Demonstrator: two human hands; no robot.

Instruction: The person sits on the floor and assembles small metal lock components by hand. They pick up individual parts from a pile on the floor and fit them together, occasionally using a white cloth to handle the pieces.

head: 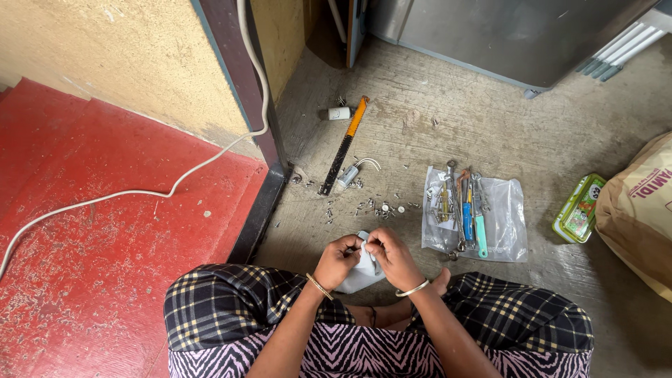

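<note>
Bare grey concrete floor [490, 133] spreads under you, with a red painted step [105, 245] off to the left side and a white cable [210, 161] trailing across it. You sit cross-legged in checked trousers, and both hands meet just in front of your knees. Your left hand [337, 260] and right hand [393, 257] are both closed on a small white object [361, 274], fingers pinching its upper edge from either side, the two hands almost touching; what the object is cannot be told, since the hands cover most of it. Each wrist carries a thin bangle.

Just beyond the grip, a scatter of small screws [371, 206] and bits lies on the concrete. Farther out past those, a long black and orange ruler [343, 147] lies at a slant, with a small white part [339, 113] near its far end. To the right of the grip, close by, a clear plastic bag [507, 224] lies flat with hand tools [465, 210] on it, among them wrenches and blue and teal handles. Well to the right sit a green tin [578, 208] and a tan sack [640, 210]. A grey metal cabinet [504, 35] stands at the far side.
</note>
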